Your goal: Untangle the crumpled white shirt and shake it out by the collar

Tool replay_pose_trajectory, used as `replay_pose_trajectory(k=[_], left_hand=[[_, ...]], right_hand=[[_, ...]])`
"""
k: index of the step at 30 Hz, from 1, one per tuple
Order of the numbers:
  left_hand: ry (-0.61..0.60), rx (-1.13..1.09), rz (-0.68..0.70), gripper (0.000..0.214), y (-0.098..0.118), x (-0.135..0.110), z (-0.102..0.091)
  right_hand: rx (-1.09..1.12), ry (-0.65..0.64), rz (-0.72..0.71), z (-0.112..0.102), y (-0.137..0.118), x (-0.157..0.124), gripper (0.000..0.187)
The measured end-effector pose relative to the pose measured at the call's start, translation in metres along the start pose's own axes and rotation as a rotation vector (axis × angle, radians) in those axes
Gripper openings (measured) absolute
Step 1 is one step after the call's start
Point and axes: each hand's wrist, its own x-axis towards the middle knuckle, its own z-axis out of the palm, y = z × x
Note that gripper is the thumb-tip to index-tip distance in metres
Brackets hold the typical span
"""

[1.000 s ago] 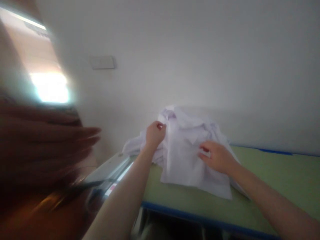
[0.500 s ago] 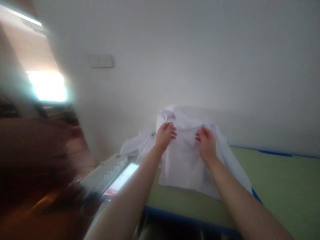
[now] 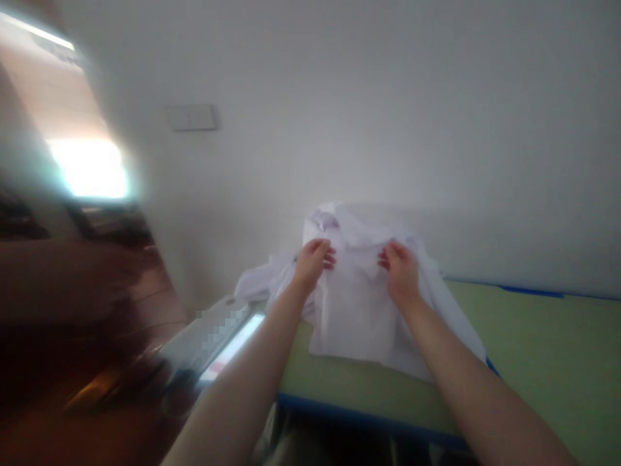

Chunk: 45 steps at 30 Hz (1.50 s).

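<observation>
Shirt (image 3: 359,317) on green table (image 3: 548,343), beneath left hand (image 3: 313,260) and right hand (image 3: 400,266)

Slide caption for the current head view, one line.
Left hand and right hand at a white garment on a green, blue-edged table before a pale wall.

Creased matt cloth garment (image 3: 356,323), smooth matt tabletop (image 3: 548,349), smooth matt wall (image 3: 388,116), smooth plastic-looking wall plate (image 3: 193,118)
</observation>
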Motion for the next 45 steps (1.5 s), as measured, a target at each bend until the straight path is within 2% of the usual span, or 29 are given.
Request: replay_pose_trajectory(k=[8, 19, 24, 27, 30, 32, 33, 35, 37, 38, 41, 45], left_hand=[[-0.022, 0.014, 0.007, 0.028, 0.000, -0.007, -0.003], [0.014, -0.021, -0.068, 0.030, -0.011, -0.027, -0.018], [0.036, -0.028, -0.076, 0.027, -0.013, -0.034, -0.022], [0.067, -0.001, -0.072, 0.026, -0.014, -0.036, -0.023], [0.082, 0.040, -0.071, 0.022, -0.014, -0.035, -0.023], [0.075, 0.044, -0.076, 0.020, -0.014, -0.034, -0.021], [0.069, 0.035, -0.078, 0.020, -0.013, -0.034, -0.021], [0.059, 0.005, -0.086, 0.022, -0.012, -0.033, -0.020], [0.050, -0.019, -0.100, 0.028, -0.010, -0.032, -0.019], [0.046, -0.021, -0.105, 0.032, -0.010, -0.030, -0.019], [0.049, 0.009, -0.088, 0.040, -0.011, -0.021, -0.019], [0.137, 0.079, 0.038, 0.050, -0.014, 0.004, -0.014]], right_hand=[[0.040, -0.003, 0.008, 0.004, 0.000, -0.002, 0.037], [0.024, -0.012, 0.094, -0.010, 0.018, -0.027, 0.035], [-0.006, -0.021, 0.064, -0.008, 0.017, -0.026, 0.035], [-0.269, -0.075, -0.106, -0.011, 0.015, -0.023, 0.040], [-0.715, -0.291, -0.386, -0.017, 0.017, -0.015, 0.064], [-0.948, -0.419, -0.475, -0.020, 0.022, -0.009, 0.074], [-1.026, -0.449, -0.479, -0.022, 0.025, -0.005, 0.071], [-1.116, -0.468, -0.452, -0.024, 0.029, 0.002, 0.052], [-1.126, -0.445, -0.404, -0.025, 0.031, 0.008, 0.031], [-1.099, -0.419, -0.384, -0.026, 0.030, 0.011, 0.026], [-0.934, -0.251, -0.368, -0.025, 0.019, 0.017, 0.030], [-0.731, 0.010, -0.425, -0.016, -0.011, 0.021, 0.038]])
